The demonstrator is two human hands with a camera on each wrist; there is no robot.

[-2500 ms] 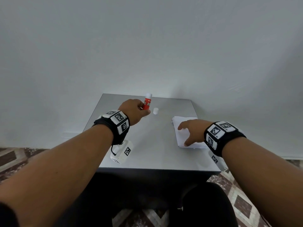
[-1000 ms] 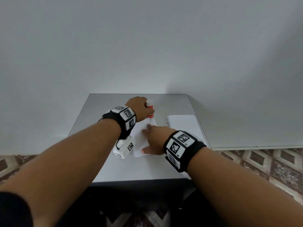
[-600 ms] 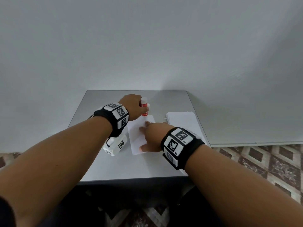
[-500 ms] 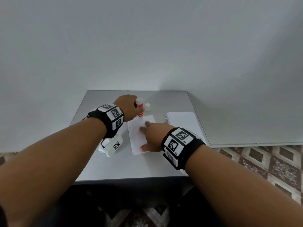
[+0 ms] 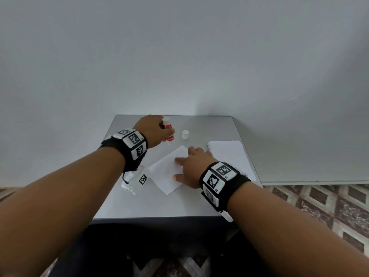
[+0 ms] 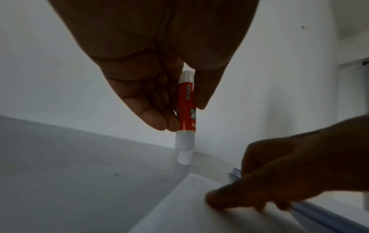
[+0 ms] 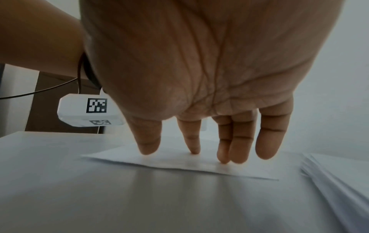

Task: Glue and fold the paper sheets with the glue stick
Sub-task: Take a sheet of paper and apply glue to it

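My left hand (image 5: 154,129) grips a red glue stick (image 5: 168,131) upright, its uncapped glue end pointing down just above the table, beyond the sheet's far corner. In the left wrist view the glue stick (image 6: 187,108) sits between thumb and fingers, white tip lowest. A single white paper sheet (image 5: 166,172) lies turned at an angle in the middle of the grey table (image 5: 151,204). My right hand (image 5: 191,166) presses flat on its right part with straight fingers (image 7: 235,146). The sheet (image 7: 179,162) lies flat under them.
The white cap (image 5: 185,134) stands on the table right of the glue stick. A stack of white paper (image 5: 231,156) lies along the table's right edge, also at the right of the right wrist view as the stack (image 7: 337,178). A wall stands close behind the table.
The sheet was pulled from the stack to the table's middle and has now been rotated to lie at an angle. My left hand with the glue stick shifted slightly left and back.
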